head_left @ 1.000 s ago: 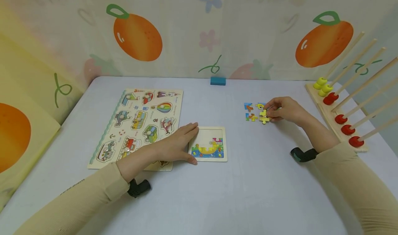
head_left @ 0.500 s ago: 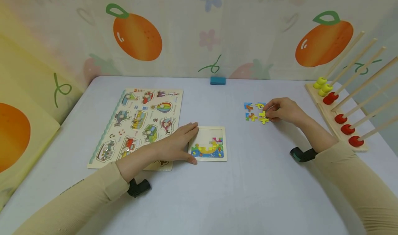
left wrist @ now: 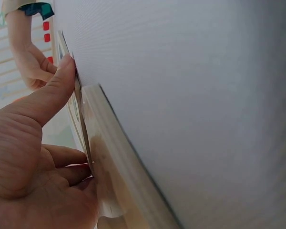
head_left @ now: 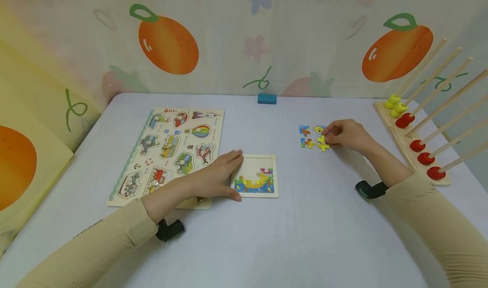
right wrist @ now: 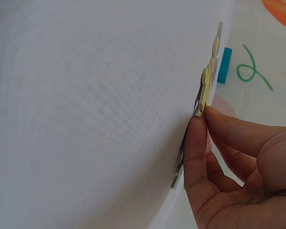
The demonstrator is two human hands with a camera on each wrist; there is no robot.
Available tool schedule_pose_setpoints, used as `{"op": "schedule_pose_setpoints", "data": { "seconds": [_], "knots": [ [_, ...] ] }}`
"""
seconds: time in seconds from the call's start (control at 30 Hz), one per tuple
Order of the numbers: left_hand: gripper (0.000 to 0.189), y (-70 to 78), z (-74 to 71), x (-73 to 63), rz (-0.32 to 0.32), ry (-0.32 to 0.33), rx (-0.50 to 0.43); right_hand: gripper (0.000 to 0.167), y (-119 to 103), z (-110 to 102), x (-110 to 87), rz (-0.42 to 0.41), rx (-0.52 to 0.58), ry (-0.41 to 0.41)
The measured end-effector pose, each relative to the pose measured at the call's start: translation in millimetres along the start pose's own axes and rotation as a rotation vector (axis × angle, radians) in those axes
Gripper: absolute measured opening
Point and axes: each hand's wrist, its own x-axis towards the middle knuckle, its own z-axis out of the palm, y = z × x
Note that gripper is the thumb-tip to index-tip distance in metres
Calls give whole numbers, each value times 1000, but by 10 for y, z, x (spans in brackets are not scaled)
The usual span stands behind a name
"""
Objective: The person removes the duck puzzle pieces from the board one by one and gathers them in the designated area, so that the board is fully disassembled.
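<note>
Over on the right, thumb and forefinger of the right hand pinch the edge of a yellow jigsaw piece, its outer side hidden behind the fingertips. Lifted or flat on the table? The right wrist view catches it edge-on, so that's hard to call. Three more loose jigsaw pieces lie just beside it on the white tabletop.

Across to the left hand, fingers extended, thumb spread, resting on the left side of the part-filled puzzle tray and covering that rim (its printed face is almost lost in the left wrist view). The left forearm cuts across the vehicle puzzle board, masking several lower pictures. At far right, the bead abacus has rods running out of frame.
</note>
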Motion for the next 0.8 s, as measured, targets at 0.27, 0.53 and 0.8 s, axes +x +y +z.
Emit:
{"op": "schedule_pose_setpoints", "data": {
  "seconds": [0.27,0.53,0.8],
  "knots": [
    [108,-5,1,2,4,1,-4,28,-10,-6,1,3,-86,50],
    [109,-8,1,0,2,3,4,30,-75,-4,-15,-36,-87,117],
    [108,-9,7,0,1,7,7,29,-207,72,-70,-91,-70,110]
  ]
}}
